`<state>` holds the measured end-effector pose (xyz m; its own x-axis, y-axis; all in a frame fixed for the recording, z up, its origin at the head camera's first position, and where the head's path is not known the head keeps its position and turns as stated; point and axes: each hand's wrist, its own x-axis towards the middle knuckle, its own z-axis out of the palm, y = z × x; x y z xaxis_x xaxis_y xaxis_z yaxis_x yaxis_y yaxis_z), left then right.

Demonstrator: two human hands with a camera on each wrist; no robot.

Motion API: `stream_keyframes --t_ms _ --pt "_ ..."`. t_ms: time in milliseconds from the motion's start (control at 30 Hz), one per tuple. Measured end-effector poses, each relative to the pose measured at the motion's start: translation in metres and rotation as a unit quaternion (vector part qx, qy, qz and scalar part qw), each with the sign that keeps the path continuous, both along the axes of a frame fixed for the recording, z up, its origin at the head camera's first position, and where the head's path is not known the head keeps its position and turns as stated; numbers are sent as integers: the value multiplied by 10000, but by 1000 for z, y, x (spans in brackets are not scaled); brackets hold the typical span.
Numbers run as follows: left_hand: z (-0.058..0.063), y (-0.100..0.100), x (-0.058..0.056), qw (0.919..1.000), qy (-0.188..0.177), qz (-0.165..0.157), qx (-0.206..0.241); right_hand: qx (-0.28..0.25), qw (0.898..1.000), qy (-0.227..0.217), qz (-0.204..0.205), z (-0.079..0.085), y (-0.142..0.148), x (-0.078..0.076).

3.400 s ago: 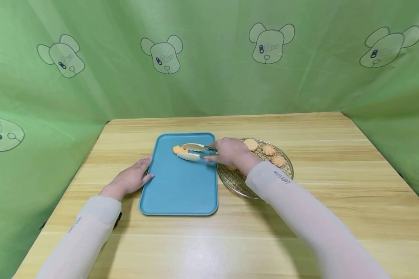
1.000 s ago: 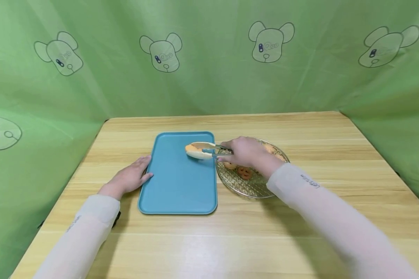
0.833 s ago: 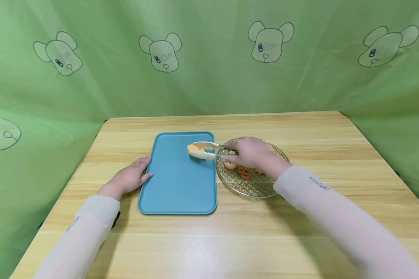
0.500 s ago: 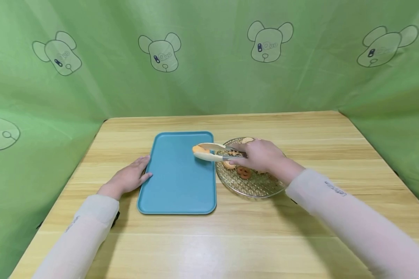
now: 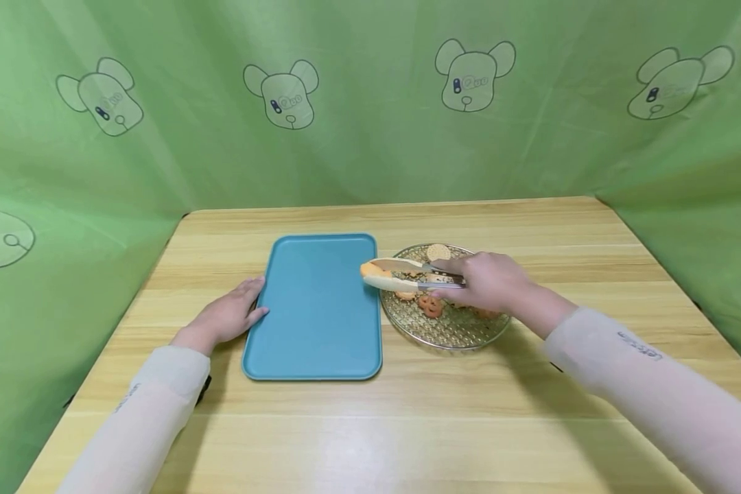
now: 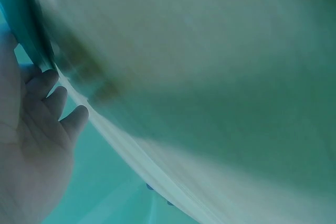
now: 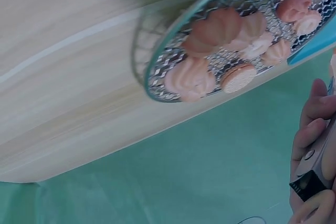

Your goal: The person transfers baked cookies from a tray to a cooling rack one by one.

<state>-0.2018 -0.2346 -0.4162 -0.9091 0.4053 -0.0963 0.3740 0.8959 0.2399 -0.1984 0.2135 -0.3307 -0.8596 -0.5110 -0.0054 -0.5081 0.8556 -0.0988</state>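
My right hand [image 5: 490,280] grips a pair of metal tongs [image 5: 387,282] with cream-coloured tips. An orange cookie [image 5: 369,269] sits pinched at the tips, over the right rim of the blue tray [image 5: 311,336]. Fairly straight fingers of my left hand [image 5: 227,317] rest against the tray's left edge. Just right of the tray stands a round wire rack [image 5: 432,337] with several cookies, among them a brown pretzel-shaped cookie [image 5: 431,306] and a pale round cookie [image 5: 438,252]. My right hand and the tongs hide part of the rack. In the right wrist view, the tongs' handle [image 7: 320,156] lies in my fingers.
The wooden table [image 5: 321,439] carries the tray and rack. A green curtain [image 5: 370,165] with printed bear heads hangs behind and at both sides. In the right wrist view, a swirled cookie [image 7: 189,80] lies near the rack's rim.
My right hand has drawn the tongs and the orange cookie rightward, from above the tray's middle to its right rim. More of the rack's cookies show now. My left hand has stayed put.
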Motion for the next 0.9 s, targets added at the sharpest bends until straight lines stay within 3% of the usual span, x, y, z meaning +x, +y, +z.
stream_keyframes --t_ms 667,900 --pt "-1 1 -1 10000 -10 -24 -8 -11 9993 117 364 3 43 21" --pt "0 1 0 10000 3 -19 -19 -22 9997 6 240 3 63 28"
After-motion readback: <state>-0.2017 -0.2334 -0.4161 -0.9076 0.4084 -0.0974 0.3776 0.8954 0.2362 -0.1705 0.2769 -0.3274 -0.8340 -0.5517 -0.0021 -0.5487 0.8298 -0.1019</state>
